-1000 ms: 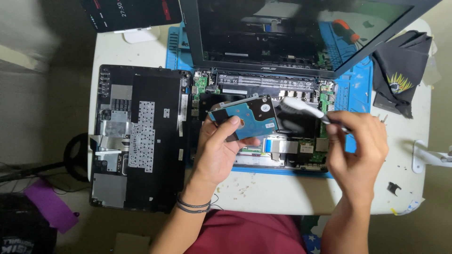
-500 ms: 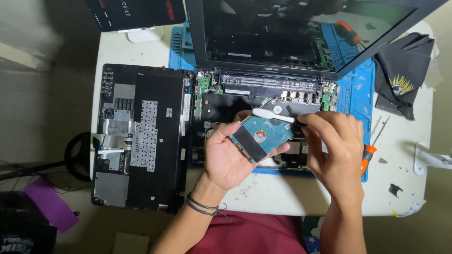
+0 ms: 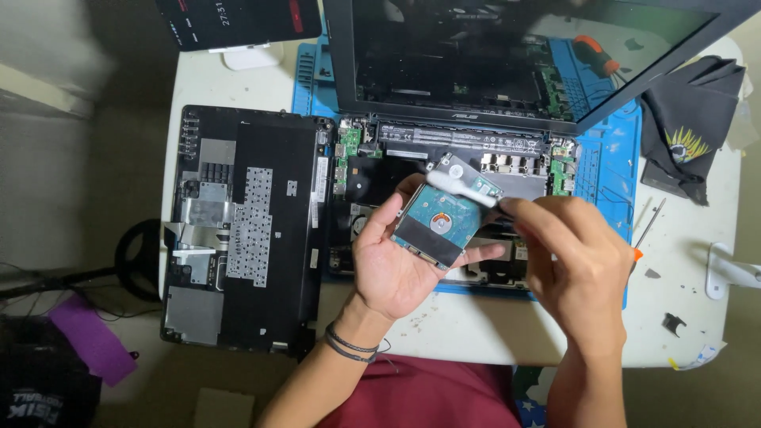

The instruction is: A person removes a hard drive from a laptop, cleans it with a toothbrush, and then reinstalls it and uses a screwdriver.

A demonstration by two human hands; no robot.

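My left hand (image 3: pixel 392 265) holds a small hard drive (image 3: pixel 444 222) tilted above the opened laptop base (image 3: pixel 452 154), its blue circuit side up. My right hand (image 3: pixel 575 265) grips a white brush (image 3: pixel 460 189) whose head rests across the drive's upper edge. Both hands hover over the laptop's exposed boards. The laptop screen (image 3: pixel 507 55) stands open behind them.
The removed black keyboard cover (image 3: pixel 238 238) lies upside down at the left. A blue work mat (image 3: pixel 602 158) sits under the laptop on the white table (image 3: pixel 476 333). A dark cloth (image 3: pixel 690 127), an orange-handled screwdriver (image 3: pixel 646 234) and a tablet (image 3: pixel 238 20) lie around.
My left hand lifted the hard drive off the laptop base and tilted it toward me. My right hand moved left and brought the white brush onto the drive.
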